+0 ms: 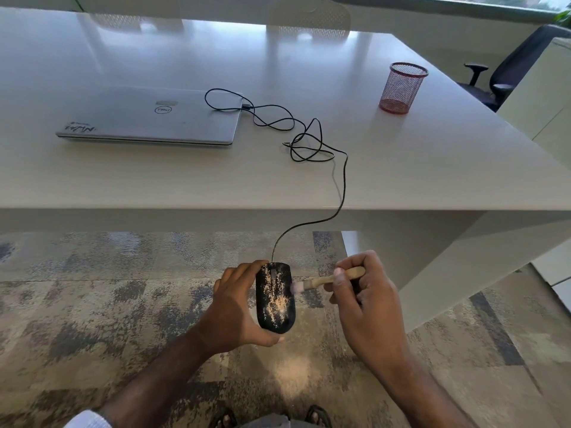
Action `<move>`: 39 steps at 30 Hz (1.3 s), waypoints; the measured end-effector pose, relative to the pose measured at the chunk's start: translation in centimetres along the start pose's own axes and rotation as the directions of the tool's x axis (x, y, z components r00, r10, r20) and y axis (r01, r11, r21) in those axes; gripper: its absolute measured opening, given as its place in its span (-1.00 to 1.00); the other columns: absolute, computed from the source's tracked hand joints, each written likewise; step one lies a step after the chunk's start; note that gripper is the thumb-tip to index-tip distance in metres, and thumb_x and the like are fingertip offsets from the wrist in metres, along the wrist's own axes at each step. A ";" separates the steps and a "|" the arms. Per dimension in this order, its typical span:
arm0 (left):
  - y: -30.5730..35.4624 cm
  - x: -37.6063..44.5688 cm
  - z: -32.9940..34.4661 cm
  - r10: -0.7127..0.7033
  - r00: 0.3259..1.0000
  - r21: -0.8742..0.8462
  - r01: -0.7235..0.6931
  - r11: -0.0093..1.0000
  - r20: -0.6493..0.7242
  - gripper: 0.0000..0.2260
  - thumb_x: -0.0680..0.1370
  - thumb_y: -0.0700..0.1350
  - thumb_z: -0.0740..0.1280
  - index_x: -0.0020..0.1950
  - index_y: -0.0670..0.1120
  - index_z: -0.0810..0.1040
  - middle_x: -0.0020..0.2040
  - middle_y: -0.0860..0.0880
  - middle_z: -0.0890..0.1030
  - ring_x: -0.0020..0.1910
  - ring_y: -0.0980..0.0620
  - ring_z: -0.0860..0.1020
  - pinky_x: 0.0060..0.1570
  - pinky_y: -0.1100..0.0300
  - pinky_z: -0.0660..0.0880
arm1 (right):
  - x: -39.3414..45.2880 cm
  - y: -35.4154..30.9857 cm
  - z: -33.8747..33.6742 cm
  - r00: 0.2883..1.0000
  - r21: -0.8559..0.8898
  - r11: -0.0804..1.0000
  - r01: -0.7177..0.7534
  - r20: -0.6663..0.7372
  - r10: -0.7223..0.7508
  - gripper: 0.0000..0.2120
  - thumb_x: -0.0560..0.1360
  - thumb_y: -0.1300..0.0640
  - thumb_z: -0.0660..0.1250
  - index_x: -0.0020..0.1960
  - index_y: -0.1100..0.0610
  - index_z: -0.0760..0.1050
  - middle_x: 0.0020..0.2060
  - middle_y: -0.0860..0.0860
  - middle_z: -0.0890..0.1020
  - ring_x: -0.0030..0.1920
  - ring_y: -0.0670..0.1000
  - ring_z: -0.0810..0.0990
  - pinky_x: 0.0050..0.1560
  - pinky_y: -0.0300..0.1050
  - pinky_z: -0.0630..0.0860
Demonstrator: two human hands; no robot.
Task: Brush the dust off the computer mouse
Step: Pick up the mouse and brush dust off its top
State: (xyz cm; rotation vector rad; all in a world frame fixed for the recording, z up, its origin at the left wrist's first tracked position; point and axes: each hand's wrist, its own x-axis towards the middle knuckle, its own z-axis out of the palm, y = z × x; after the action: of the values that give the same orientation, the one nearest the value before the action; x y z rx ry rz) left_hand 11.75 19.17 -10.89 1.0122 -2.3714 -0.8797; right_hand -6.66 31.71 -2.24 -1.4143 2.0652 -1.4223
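I am holding the mouse (pixel 276 296) in my left hand (pixel 238 307), out in the air in front of the table's near edge and above the carpet (pixel 92 304). My fingers are curling around its left side and my thumb is wrapping under its near end, so the grip is clamped on it. The mouse is black, lying with its top facing up and its buttons pointing away from me, and pale dust is speckling most of its back, thickest toward the near right part.

My right hand (pixel 367 301) is pinching a small brush (pixel 329 280) by its wooden handle, fingers curled around it. The brush is lying roughly level, handle out to the right, and its light bristles are touching the right edge of the mouse; they are looking blurred.

The mouse's black cable (pixel 309 140) is running up from its far end, over the edge of the white table (pixel 432 168), looping loosely across the top and plugging into the right side of a closed grey laptop (pixel 148 118). A red mesh pen cup (pixel 402 88) is standing upright further right on the table, well apart from the laptop. A dark office chair (pixel 506 69) is sitting past the table's far right corner. My sandalled feet (pixel 318 417) are showing at the bottom.
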 end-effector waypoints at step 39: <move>-0.6 0.9 0.1 -0.066 0.998 0.036 0.066 0.997 0.014 0.13 -0.03 0.39 0.52 0.49 0.08 0.27 0.27 0.18 0.41 0.22 0.14 0.31 0.16 0.10 0.22 | -0.4 0.4 0.7 0.998 -0.103 0.994 0.031 0.051 -0.026 -0.89 0.60 0.11 0.30 -0.06 -0.04 0.40 -0.38 -0.07 0.57 -0.39 -0.06 0.53 -0.42 -0.14 0.45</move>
State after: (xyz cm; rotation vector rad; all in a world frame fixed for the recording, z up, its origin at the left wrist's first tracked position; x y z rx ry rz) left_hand 11.40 18.18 -11.22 1.1071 -2.3863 -0.8749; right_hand -6.23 31.68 -3.01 -1.5086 2.1235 -1.2943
